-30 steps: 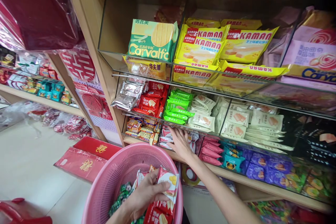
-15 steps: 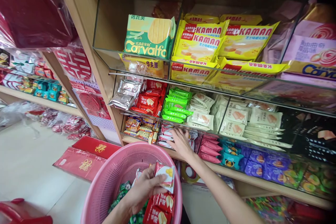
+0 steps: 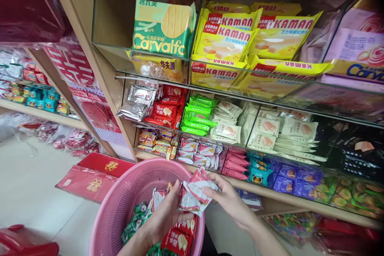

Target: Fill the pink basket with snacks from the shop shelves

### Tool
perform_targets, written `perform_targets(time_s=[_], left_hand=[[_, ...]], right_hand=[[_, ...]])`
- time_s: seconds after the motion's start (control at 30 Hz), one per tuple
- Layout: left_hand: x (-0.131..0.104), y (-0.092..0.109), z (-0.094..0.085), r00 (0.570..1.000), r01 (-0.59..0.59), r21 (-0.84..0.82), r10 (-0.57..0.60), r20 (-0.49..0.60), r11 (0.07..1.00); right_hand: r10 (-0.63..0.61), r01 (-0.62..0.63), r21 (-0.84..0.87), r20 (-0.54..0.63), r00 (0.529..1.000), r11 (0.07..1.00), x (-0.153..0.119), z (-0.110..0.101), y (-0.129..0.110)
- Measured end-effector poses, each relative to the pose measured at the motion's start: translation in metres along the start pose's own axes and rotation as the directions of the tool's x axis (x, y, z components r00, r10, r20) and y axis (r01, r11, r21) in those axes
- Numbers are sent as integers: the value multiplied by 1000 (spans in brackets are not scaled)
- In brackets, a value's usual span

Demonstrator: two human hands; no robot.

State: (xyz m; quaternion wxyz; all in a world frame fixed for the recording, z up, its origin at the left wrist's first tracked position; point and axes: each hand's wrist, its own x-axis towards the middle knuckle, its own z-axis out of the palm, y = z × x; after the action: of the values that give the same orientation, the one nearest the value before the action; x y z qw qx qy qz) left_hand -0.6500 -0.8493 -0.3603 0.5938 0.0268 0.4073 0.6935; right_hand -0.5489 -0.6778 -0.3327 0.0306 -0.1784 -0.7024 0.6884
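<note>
My right hand (image 3: 225,197) pinches a white-and-red snack packet (image 3: 201,186) over the right side of a pink plastic basket (image 3: 103,212). My left hand (image 3: 168,212) is curled around another white-and-red packet (image 3: 189,202), which lies against the first one; the two overlap. Below the left hand, red wafer packets (image 3: 180,240) rest in the basket. Small green wrapped sweets (image 3: 135,222) lie there too, partly hidden by my left forearm. The shelf compartment beyond the basket holds more white-and-red packets (image 3: 207,150).
Glass-fronted shelves carry yellow wafer packs (image 3: 225,40), a green biscuit pack (image 3: 163,28), bright green packets (image 3: 198,116) and pink packets (image 3: 235,164). Red envelopes (image 3: 109,166) lie on the floor left of the basket. A red plastic object (image 3: 27,244) stands at lower left.
My right hand has come back from the shelf compartment to my left hand, bringing a white-and-red packet. The compartment's packets show fully now. The view has shifted slightly.
</note>
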Motion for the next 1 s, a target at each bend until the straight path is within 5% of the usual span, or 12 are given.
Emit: perform_targets(time_s=[0.2,0.47,0.7,0.87,1.0], left_hand=[[-5,-23,10,998,12,-8,-13,-66,1000],[-7,-28,13,994,5,16,-4,-107,1000],[-15,-27,11,992,-8,21,11,-128,1000],[-26,-16,4,974,-19,51,30,-223,999],[-37,14,-26,959,-96,178,139,-246,979]], right_hand=[[81,-82,21,44,996,996,-17,5,16],[3,-39,-214,-165,986,976,-17,19,31],[-3,-13,-201,-81,997,980,-23,35,26],[-67,59,-113,-74,995,992,-21,49,28],[-30,33,46,-74,997,998,-20,51,36]])
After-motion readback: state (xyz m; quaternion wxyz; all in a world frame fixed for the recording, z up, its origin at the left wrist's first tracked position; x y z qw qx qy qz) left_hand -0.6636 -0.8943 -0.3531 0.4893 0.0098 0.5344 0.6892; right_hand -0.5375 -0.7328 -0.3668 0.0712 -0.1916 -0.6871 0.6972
